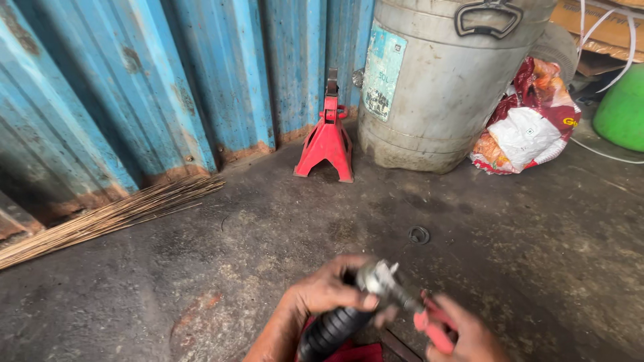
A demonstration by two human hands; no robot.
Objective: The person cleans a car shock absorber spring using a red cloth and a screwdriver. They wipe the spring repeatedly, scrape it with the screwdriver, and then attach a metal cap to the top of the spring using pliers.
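Two bare hands work a black ribbed rubber boot with a metal shaft end (pixel 365 295) low over a stained concrete floor (pixel 268 255).

Left hand (pixel 329 291) is clenched around the boot just below its bright metal tip, holding it tilted up off the floor; right hand (pixel 463 332) grasps red-handled pliers (pixel 433 325), their nose set at the shaft beside the metal clamp. By the look of it, the clamp work is under way and not finished, since both hands are on the part. Behind stand a red steel jack stand (pixel 327 137), a grey plastic drum (pixel 436 80), a bundled stick broom (pixel 114 214) and a small round washer (pixel 418 234).
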